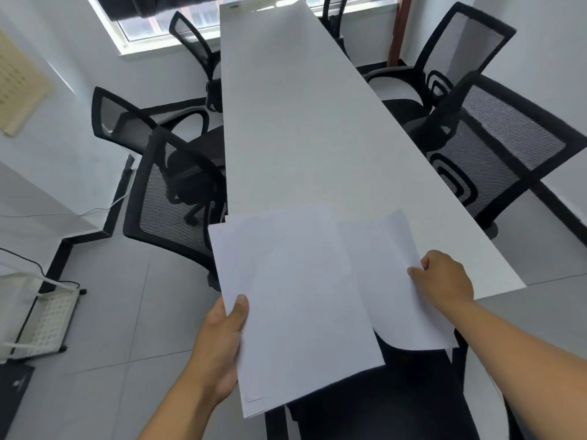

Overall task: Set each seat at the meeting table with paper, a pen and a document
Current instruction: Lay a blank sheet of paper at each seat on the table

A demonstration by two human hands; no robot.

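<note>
- Left hand [222, 341] grips the stack of paper [295, 300] at its left long edge, thumb curled over the top face, fingers hidden beneath; the stack hangs in the air above the near end of the worktop [301, 122].
- Right hand [444, 281] pinches a single sheet [397, 281] near its right edge, peeling it off the stack; fingers curled, thumb on the paper. The sheet's lower part bows away from the stack.
- Stack's long axis runs roughly away from the person, tilted a little to the left; the loose sheet fans off to the right.
- Key relation: the loose sheet lies under the right hand, on the right side of the worktop, so that hand looks better placed to lay it down at a nearby seat (my reading, not seen).
- A black chair seat [381, 401] sits directly below the paper, at the near end.
- No paper, pen or document visible on the worktop surface yet; task judged barely begun.
- Mesh-backed chairs stand along both sides: near left chair [171, 198], near right chair [495, 147], more beyond towards the window [158, 27].
- Far left, on the floor, a white wire rack [44, 319].
</note>
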